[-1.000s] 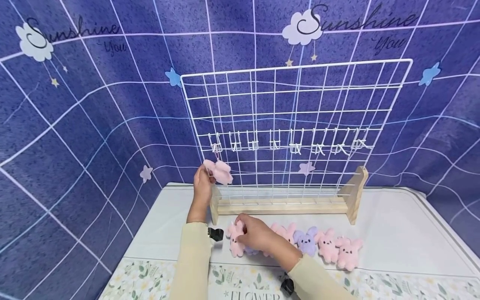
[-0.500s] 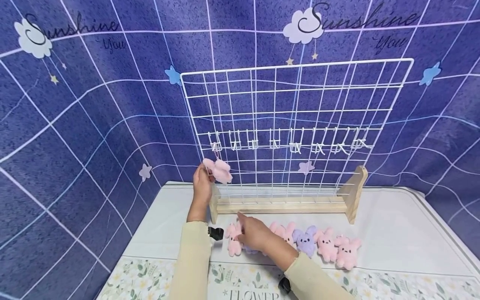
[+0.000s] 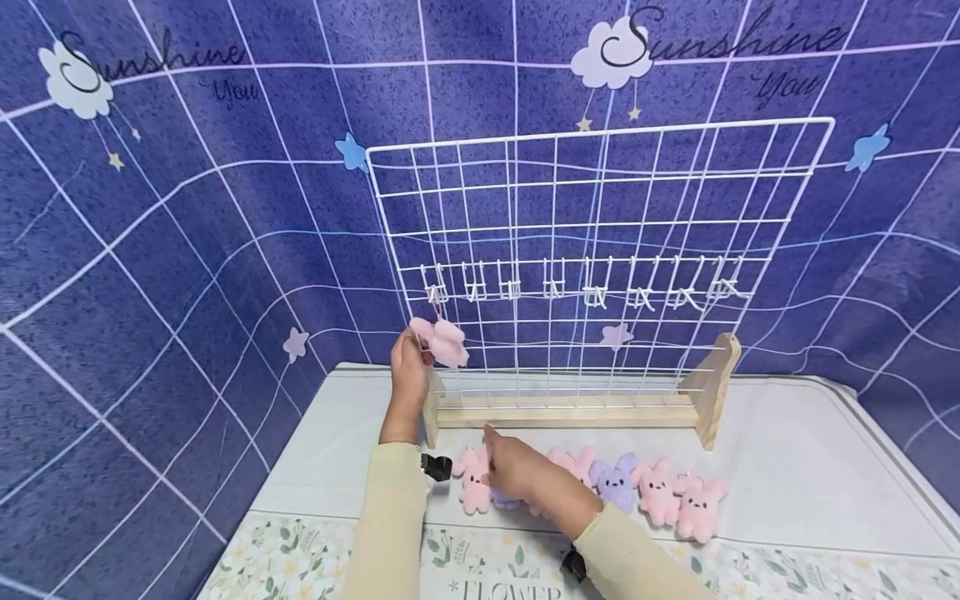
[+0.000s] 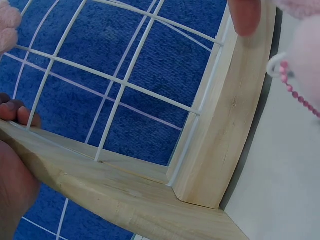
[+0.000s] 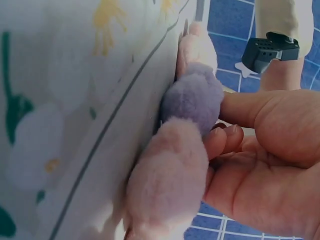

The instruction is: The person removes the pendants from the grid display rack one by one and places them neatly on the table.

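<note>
My left hand (image 3: 408,367) grips the left wooden end (image 4: 100,200) of a white wire-grid rack, fingers wrapped round it. Beside this hand, a pink plush bunny keychain (image 3: 444,342) hangs by its ball chain from the leftmost hook. On the table in front of the rack lies a row of plush bunnies. My right hand (image 3: 521,467) is over the row's left end, its index finger straight and the others loosely bent. It partly covers the leftmost pink bunny (image 3: 475,482) and mostly hides the lilac bunny (image 5: 192,102). A pink bunny (image 5: 167,177) lies beside the lilac one.
Several white hooks (image 3: 553,283) line the grid (image 3: 600,223). More bunnies, one lilac (image 3: 615,483) and others pink (image 3: 699,508), continue the row to the right. A floral band (image 3: 300,550) crosses the white table's front. Patterned blue cloth (image 3: 225,250) hangs behind.
My right index finger has straightened from its bend at the leftmost bunny's ear and points toward the rack's base. My left hand and the bunnies stay in place.
</note>
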